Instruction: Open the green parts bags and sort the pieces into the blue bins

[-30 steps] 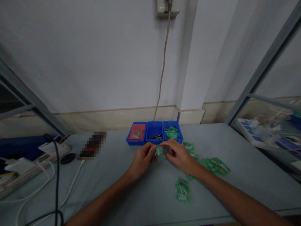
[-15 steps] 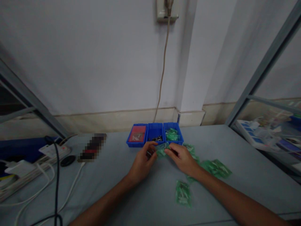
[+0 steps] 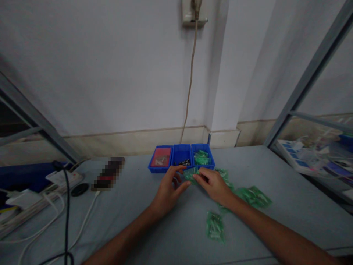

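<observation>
My right hand [image 3: 213, 182] pinches the right end of a small green plastic bag [image 3: 191, 173] between thumb and fingers. At the bag's left end is my left hand [image 3: 169, 187], its thumb and forefinger apart around the bag's edges. Just behind the hands stand three blue bins in a row. Red packaging with small pale parts fills the left bin [image 3: 160, 170]; small dark and shiny parts lie in the middle bin [image 3: 182, 149]; several green bags are in the right bin [image 3: 201, 147]. What the held bag contains is too small to tell.
More filled green bags [image 3: 253, 197] lie right of and under my right forearm, and a single green bag [image 3: 215, 226] lies nearer me. To the left are a blurred-out phone [image 3: 109, 173], a black disc [image 3: 79, 189], cables and a power strip [image 3: 41, 204]. Another power strip [image 3: 293, 158] sits at right.
My left thumb has stretched out to the right toward the bag's lower edge, and the left fingers have spread. My right hand keeps its pinch on the bag, nearly unmoved.
</observation>
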Tool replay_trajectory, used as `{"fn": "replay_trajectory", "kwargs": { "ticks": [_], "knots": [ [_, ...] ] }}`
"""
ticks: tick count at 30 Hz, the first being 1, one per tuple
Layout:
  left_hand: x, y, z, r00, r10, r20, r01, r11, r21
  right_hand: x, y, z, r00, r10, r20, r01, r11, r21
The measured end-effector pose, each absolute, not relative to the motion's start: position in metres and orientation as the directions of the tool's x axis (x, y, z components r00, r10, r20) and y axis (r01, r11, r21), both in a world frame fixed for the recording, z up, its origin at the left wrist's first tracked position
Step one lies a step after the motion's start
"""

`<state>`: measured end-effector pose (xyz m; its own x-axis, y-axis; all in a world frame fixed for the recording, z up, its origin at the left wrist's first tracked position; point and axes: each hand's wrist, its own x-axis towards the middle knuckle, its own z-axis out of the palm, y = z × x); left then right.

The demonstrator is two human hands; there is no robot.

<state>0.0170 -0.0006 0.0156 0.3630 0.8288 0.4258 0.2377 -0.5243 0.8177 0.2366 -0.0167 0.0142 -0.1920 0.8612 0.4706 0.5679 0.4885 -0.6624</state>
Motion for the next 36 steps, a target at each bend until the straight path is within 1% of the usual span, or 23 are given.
{"fn": "replay_trajectory", "kwargs": {
  "ticks": [5,10,16,20,24,29,32,36],
  "knots": [
    [0.018,0.0,0.018,0.347,0.827,0.442,0.277,-0.541,0.794,0.237,-0.017,0.011,-0.21,0.849,0.485,0.581,0.508,-0.636],
    [0.017,0.003,0.016,0.324,0.834,0.446,0.332,-0.542,0.772,0.237,-0.017,0.011,-0.258,0.829,0.496,0.504,0.553,-0.663],
    [0.016,-0.002,0.019,0.404,0.79,0.462,0.353,-0.6,0.718,0.236,-0.019,0.017,-0.276,0.789,0.549,0.444,0.611,-0.655],
    [0.015,-0.002,0.017,0.464,0.735,0.494,0.374,-0.668,0.643,0.235,-0.021,0.021,-0.28,0.777,0.563,0.389,0.628,-0.674],
    [0.016,0.001,0.013,0.445,0.712,0.543,0.399,-0.7,0.592,0.235,-0.02,0.022,-0.246,0.791,0.56,0.343,0.611,-0.713],
    [0.015,0.001,0.014,0.428,0.697,0.576,0.401,-0.717,0.57,0.234,-0.018,0.021,-0.227,0.8,0.556,0.288,0.6,-0.746],
    [0.015,-0.001,0.015,0.429,0.7,0.571,0.41,-0.714,0.567,0.233,-0.018,0.02,-0.175,0.804,0.568,0.311,0.592,-0.743],
    [0.016,-0.002,0.016,0.436,0.721,0.538,0.428,-0.692,0.581,0.234,-0.02,0.021,-0.103,0.846,0.524,0.387,0.519,-0.762]
  ]
}}
